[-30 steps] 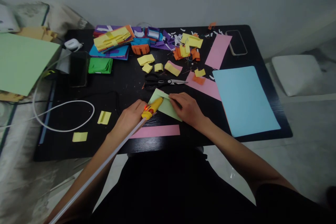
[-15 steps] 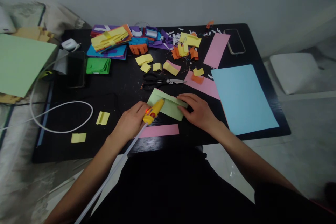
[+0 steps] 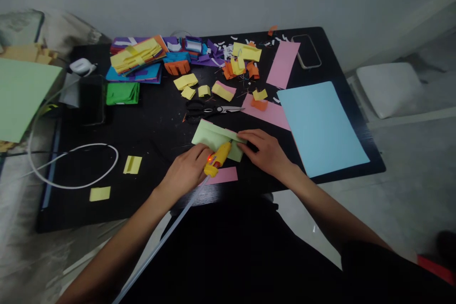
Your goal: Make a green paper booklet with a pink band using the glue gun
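In my left hand (image 3: 187, 167) is a yellow glue gun (image 3: 218, 159), its red light lit and a long translucent glue stick trailing from its back. The nozzle meets a light green folded paper (image 3: 210, 134) beneath its raised flap, close to the paper's right end. Fingers of my right hand (image 3: 263, 151) pinch that end of the flap. A pink paper strip (image 3: 226, 175) lies on the table just below, partly covered by the glue gun and my left hand. Black-handled scissors (image 3: 213, 110) rest just beyond the green paper.
Light blue sheets (image 3: 322, 128) lie on the right of the black table (image 3: 142, 118). Folded coloured papers (image 3: 137, 57) and scraps crowd the back. A white cable (image 3: 76, 186) loops at left near two small yellow papers (image 3: 133, 165). A phone (image 3: 306, 51) sits at back right.
My left hand has moved the glue gun's nozzle rightward along the green paper's fold, towards my right hand. My right hand still pinches the right end. The whole view has shifted slightly.
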A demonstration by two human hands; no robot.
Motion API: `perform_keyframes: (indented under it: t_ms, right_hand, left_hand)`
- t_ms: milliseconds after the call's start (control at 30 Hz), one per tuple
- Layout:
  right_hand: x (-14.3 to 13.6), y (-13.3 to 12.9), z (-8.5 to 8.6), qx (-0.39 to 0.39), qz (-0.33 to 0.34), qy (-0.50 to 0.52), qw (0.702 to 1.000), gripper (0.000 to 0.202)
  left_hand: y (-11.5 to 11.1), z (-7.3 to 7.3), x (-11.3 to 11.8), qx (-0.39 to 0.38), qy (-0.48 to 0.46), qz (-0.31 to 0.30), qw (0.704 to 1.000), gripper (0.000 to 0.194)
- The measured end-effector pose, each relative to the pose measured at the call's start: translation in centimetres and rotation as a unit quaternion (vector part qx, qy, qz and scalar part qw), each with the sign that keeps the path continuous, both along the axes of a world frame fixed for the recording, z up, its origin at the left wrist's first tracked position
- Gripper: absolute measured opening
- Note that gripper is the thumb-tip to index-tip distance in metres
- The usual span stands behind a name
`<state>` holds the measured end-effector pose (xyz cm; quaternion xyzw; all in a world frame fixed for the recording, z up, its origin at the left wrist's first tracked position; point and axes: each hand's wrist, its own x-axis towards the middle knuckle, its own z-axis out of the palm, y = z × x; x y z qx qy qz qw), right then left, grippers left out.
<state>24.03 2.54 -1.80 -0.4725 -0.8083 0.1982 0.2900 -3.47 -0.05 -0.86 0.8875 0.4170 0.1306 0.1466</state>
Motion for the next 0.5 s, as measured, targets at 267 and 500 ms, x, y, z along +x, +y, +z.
perform_keyframes:
  t_ms: [267,500]
  right_hand:
    - [0.04,0.01,-0.05,-0.009,0.0,-0.002,1.0,0.023]
    - [-0.1,0.07,0.04,-0.016,0.006,-0.005,1.0,0.023]
  left_hand:
    - [0.05,-0.13,-0.09,0.002,0.007,0.003,1.0,0.017]
    - [0.33,-0.09,-0.35,-0.03,0.02,0.037,0.999,0.011]
